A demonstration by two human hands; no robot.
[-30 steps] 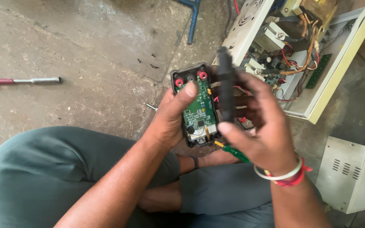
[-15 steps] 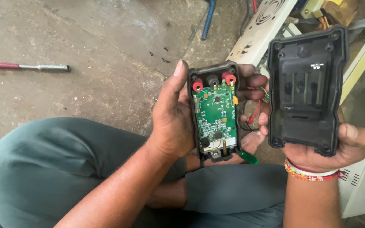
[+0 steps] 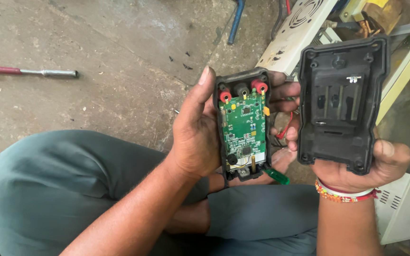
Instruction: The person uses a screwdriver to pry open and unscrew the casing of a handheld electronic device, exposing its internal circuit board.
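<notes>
The left hand (image 3: 195, 137) grips an opened meter (image 3: 244, 125) upright over the lap, thumb along its left edge, fingers (image 3: 283, 90) wrapped round the right side. Its green circuit board (image 3: 245, 130) faces up, with two red sockets (image 3: 259, 86) at the top. Just beside it, the right hand (image 3: 371, 163) holds the black back cover (image 3: 341, 104) from below, inner side showing, fingers curled behind it and thumb pressed on its lower right corner. A green-handled tool (image 3: 276, 176) lies under the meter. A red-handled screwdriver (image 3: 27, 72) lies well apart on the floor (image 3: 119, 52). An open white case (image 3: 304, 28) sits behind.
</notes>
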